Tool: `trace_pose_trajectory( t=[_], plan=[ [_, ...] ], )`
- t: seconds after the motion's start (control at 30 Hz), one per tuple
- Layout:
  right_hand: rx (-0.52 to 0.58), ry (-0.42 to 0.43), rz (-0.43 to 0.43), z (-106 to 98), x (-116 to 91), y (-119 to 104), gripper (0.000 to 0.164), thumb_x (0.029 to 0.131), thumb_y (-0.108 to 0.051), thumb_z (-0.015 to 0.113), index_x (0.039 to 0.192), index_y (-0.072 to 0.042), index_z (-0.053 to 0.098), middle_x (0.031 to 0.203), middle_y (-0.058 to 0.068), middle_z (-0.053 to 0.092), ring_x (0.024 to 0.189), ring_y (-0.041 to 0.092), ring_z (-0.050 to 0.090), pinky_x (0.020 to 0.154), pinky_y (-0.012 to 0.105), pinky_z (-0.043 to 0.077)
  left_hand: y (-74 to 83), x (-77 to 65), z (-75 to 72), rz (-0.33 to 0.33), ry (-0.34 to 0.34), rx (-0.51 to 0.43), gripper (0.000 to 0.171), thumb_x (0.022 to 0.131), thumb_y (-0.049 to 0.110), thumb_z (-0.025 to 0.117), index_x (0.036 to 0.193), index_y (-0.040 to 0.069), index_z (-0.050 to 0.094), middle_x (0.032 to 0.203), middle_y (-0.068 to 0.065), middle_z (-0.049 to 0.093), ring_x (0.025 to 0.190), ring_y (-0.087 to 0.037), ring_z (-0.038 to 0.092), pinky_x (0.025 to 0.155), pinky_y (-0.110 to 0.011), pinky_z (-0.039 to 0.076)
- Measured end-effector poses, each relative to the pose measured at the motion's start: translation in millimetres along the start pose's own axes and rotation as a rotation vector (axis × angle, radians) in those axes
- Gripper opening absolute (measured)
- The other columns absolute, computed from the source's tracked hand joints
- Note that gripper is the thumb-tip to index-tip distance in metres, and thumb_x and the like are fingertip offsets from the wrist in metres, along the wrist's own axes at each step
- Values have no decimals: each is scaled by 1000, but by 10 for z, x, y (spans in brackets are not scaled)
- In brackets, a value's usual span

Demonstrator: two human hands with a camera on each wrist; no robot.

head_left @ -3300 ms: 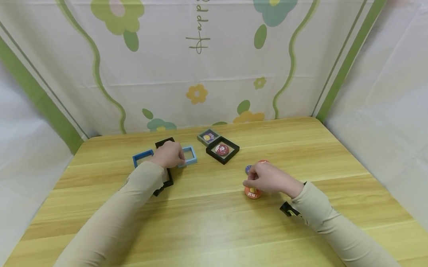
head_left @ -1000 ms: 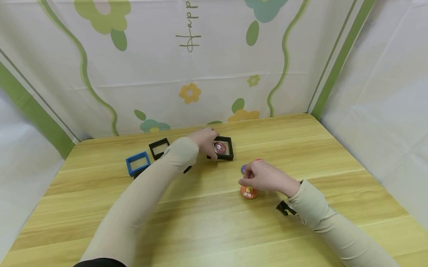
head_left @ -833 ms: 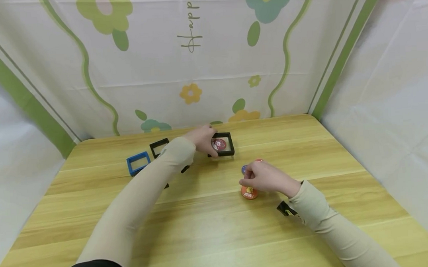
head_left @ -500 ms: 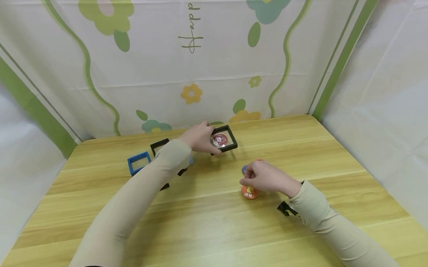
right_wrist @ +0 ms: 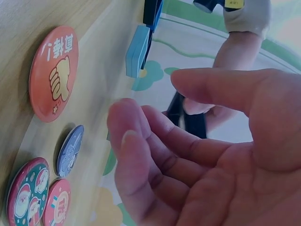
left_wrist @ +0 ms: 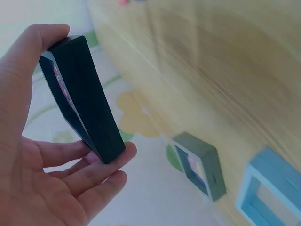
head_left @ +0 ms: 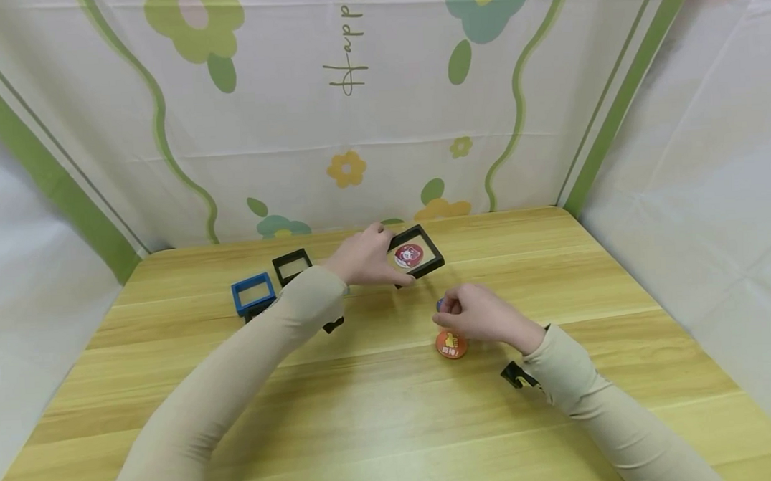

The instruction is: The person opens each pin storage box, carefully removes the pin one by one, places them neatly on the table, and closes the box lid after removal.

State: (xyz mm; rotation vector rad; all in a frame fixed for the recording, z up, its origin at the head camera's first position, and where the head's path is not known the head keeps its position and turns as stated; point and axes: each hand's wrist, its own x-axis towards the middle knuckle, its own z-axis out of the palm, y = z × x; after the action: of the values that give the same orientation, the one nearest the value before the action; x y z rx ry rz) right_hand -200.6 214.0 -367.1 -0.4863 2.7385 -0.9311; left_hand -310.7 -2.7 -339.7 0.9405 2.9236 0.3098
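Note:
My left hand (head_left: 367, 257) grips a black square display frame (head_left: 430, 264) by its edges, with a round red badge (head_left: 408, 255) inside. The frame is tilted and held above the table, as the left wrist view also shows. Over the loose badges my right hand (head_left: 482, 313) hovers, fingers loosely curled with nothing in them. Below it lie an orange badge (head_left: 451, 344) with a thumbs-up and a blue badge (head_left: 440, 305). The right wrist view also has a green badge (right_wrist: 29, 193) with Santa faces and a red badge (right_wrist: 57, 202) beside it.
Left on the wooden table sit a blue frame (head_left: 253, 293) and a black frame (head_left: 292, 265), with another dark one partly under the left sleeve. The left wrist view shows a grey-green frame (left_wrist: 200, 165) holding a badge and a light blue frame (left_wrist: 270, 186). A flowered cloth stands behind.
My left hand has left the light blue frame, taken hold of the black frame with the red badge, raised it and brought it rightward. The right hand has barely moved.

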Motion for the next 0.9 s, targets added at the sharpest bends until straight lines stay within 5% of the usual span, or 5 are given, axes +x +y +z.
trace_pose_trajectory(
  t=[0.5,0.73,0.9],
  plan=[
    [140,153,-85,-33,9,-24,15,95,-16,64,102,-2,67,85,3,65,72,19,63,68,34,52,191,-362,-60,-34,49,-186,103,72,74,68,142,2,49,137,-15,53,124,-31,49,98,-47,43],
    [418,145,-106,-50,-12,-56,22,98,-21,63,109,-1,64,91,12,66,77,36,62,63,37,54,209,-550,-11,-66,104,-351,69,75,73,67,112,14,63,99,-5,63,79,-18,57,66,-35,49],
    [575,104,-93,-22,-24,-96,29,99,-27,63,114,-3,63,96,13,68,77,35,62,62,37,54,261,-681,38,-177,80,-508,75,76,74,66,118,11,59,86,-3,65,63,-18,58,56,-34,48]
  ],
)
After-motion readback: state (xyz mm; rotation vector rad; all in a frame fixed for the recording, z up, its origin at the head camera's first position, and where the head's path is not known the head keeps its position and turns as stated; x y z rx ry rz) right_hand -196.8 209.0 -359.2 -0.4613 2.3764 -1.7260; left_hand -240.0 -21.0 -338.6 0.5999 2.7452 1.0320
